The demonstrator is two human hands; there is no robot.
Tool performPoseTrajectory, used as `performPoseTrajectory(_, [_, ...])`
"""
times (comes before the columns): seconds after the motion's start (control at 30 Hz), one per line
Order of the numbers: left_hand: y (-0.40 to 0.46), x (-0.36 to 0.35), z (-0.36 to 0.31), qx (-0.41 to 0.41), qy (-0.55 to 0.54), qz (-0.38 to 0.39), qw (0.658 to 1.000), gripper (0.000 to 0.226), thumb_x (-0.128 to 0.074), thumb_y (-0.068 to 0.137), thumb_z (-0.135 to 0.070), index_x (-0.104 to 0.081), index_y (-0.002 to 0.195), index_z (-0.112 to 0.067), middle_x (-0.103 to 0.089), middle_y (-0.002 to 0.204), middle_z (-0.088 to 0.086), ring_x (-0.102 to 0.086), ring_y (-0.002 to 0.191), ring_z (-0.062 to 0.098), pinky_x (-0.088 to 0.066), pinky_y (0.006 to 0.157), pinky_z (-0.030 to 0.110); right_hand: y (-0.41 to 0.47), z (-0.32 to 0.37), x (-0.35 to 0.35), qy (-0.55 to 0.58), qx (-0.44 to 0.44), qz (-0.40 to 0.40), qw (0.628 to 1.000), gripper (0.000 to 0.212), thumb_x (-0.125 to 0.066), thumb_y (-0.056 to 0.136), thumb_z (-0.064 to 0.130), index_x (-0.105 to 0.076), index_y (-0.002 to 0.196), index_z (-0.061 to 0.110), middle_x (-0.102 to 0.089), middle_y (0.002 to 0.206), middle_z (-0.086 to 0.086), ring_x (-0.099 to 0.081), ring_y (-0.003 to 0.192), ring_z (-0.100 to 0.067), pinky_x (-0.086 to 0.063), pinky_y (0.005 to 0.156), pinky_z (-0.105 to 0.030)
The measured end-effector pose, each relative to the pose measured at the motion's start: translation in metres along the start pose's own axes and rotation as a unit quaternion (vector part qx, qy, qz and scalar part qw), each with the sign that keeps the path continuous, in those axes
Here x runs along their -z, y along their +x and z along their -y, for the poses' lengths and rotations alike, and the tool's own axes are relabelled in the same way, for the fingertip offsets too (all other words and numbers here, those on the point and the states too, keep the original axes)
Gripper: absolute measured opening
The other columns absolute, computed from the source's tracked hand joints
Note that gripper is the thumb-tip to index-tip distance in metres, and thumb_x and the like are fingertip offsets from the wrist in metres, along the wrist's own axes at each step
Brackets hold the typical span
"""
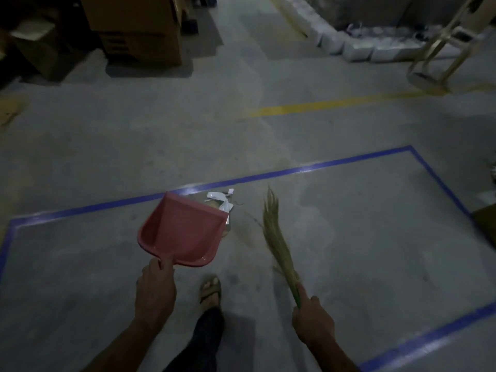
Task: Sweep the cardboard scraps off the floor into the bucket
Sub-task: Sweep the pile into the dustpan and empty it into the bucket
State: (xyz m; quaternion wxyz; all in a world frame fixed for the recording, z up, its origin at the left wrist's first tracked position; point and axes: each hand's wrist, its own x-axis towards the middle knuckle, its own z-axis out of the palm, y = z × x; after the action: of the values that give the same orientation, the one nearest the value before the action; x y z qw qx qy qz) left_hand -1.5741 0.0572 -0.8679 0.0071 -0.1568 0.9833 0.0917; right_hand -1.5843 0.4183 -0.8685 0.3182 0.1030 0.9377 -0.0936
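Note:
My left hand point(155, 288) grips the handle of a pink dustpan point(182, 233), held with its mouth toward a small pile of pale scraps point(221, 201) on the concrete floor. The scraps lie just past the pan's far right edge, beside a blue tape line. My right hand point(311, 318) grips the green handle of a straw broom point(276, 237), whose bristles point away from me, to the right of the scraps and apart from them. No bucket is in view.
A blue tape rectangle point(308, 167) frames the floor around me, and a yellow line point(335, 103) runs beyond it. Cardboard boxes point(139, 28) stand at the back left, white bundles point(357, 49) and a metal frame point(440, 49) at the back right. My sandalled foot point(210, 289) is between my hands.

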Motion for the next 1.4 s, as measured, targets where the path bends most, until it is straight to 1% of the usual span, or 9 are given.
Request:
performPoseTrajectory(0.13, [0.095, -0.080, -0.001, -0.012, -0.005, 0.042, 0.999, 0.031, -0.062, 0.092, -0.004, -0.058, 0.121, -0.016, -0.044, 0.086, 0.005, -0.049, 0.075, 0.029, -0.037, 0.062, 0.038, 0.112, -0.004, -0.023, -0.008, -0.058, 0.036, 0.998, 0.061, -0.036, 0.099, 0.039, -0.013, 0.155, 0.036, -0.046, 0.107, -0.002, -0.059, 0.090, -0.020, -0.050, 0.074, -0.033])
performPoseTrajectory(0.27, [0.163, -0.162, 0.010, -0.042, 0.023, 0.069, 0.996, 0.030, -0.043, 0.094, -0.019, -0.056, 0.121, -0.018, -0.046, 0.086, 0.005, -0.049, 0.075, 0.030, -0.038, 0.062, 0.040, 0.215, -0.018, -0.064, 0.004, -0.123, 0.084, 0.989, 0.056, -0.038, 0.097, 0.035, -0.026, 0.152, 0.028, -0.048, 0.101, -0.001, -0.054, 0.086, -0.019, -0.048, 0.075, -0.031])
performPoseTrajectory(0.53, [0.204, -0.255, 0.026, -0.006, 0.056, 0.136, 0.989, 0.036, -0.070, 0.087, -0.009, -0.058, 0.121, -0.013, -0.044, 0.082, 0.008, -0.049, 0.070, 0.034, -0.036, 0.058, 0.040, 0.331, 0.018, -0.142, 0.000, -0.018, 0.151, 0.988, 0.058, -0.035, 0.099, 0.031, -0.019, 0.154, 0.039, -0.049, 0.107, -0.002, -0.059, 0.096, -0.022, -0.052, 0.083, -0.036])
performPoseTrajectory(0.73, [0.195, -0.261, 0.030, 0.048, 0.035, 0.127, 0.990, 0.037, -0.069, 0.087, -0.008, -0.056, 0.121, -0.011, -0.042, 0.081, 0.010, -0.050, 0.069, 0.035, -0.036, 0.056, 0.039, 0.336, 0.039, -0.137, 0.045, 0.039, 0.118, 0.991, 0.057, -0.037, 0.101, 0.044, -0.015, 0.154, 0.042, -0.044, 0.103, 0.002, -0.051, 0.088, -0.017, -0.046, 0.074, -0.032])
performPoseTrajectory(0.9, [0.190, -0.251, 0.037, 0.100, 0.024, 0.130, 0.986, 0.036, -0.065, 0.090, -0.010, -0.052, 0.123, -0.015, -0.048, 0.086, 0.013, -0.053, 0.076, 0.036, -0.043, 0.060, 0.042, 0.317, 0.025, -0.112, 0.069, 0.071, 0.045, 0.994, 0.065, -0.051, 0.099, 0.035, -0.018, 0.155, 0.042, -0.050, 0.109, 0.001, -0.059, 0.087, -0.018, -0.050, 0.068, -0.031])
performPoseTrajectory(1.07, [0.178, -0.239, 0.057, 0.134, 0.023, 0.126, 0.983, 0.036, -0.064, 0.090, -0.009, -0.053, 0.124, -0.014, -0.048, 0.084, 0.013, -0.052, 0.075, 0.036, -0.042, 0.058, 0.042, 0.292, 0.034, -0.104, 0.103, 0.133, -0.006, 0.986, 0.091, -0.067, 0.090, 0.030, -0.004, 0.143, 0.067, -0.048, 0.096, 0.006, -0.057, 0.067, -0.014, -0.048, 0.050, -0.029])
performPoseTrajectory(1.17, [0.167, -0.236, 0.076, 0.147, 0.021, 0.123, 0.981, 0.036, -0.060, 0.091, -0.011, -0.052, 0.125, -0.014, -0.049, 0.084, 0.013, -0.051, 0.075, 0.036, -0.042, 0.058, 0.044, 0.301, 0.069, -0.104, 0.073, 0.189, 0.024, 0.979, 0.085, -0.057, 0.096, 0.040, 0.010, 0.134, 0.076, -0.043, 0.102, 0.009, -0.056, 0.079, -0.011, -0.048, 0.059, -0.027])
performPoseTrajectory(1.3, [0.153, -0.240, 0.109, 0.171, 0.019, 0.119, 0.978, 0.036, -0.058, 0.092, -0.007, -0.051, 0.127, -0.011, -0.049, 0.084, 0.014, -0.049, 0.072, 0.035, -0.037, 0.058, 0.042, 0.323, 0.156, -0.116, 0.014, 0.238, 0.103, 0.966, 0.060, -0.041, 0.101, 0.044, -0.010, 0.152, 0.054, -0.046, 0.107, 0.002, -0.058, 0.084, -0.018, -0.052, 0.067, -0.035])
performPoseTrajectory(1.4, [0.141, -0.249, 0.136, 0.176, 0.027, 0.129, 0.975, 0.039, -0.059, 0.090, -0.005, -0.051, 0.127, -0.011, -0.048, 0.081, 0.013, -0.047, 0.072, 0.036, -0.034, 0.058, 0.041, 0.357, 0.226, -0.140, -0.023, 0.265, 0.124, 0.956, 0.060, -0.043, 0.100, 0.039, -0.016, 0.153, 0.045, -0.048, 0.109, -0.005, -0.059, 0.087, -0.026, -0.054, 0.072, -0.039])
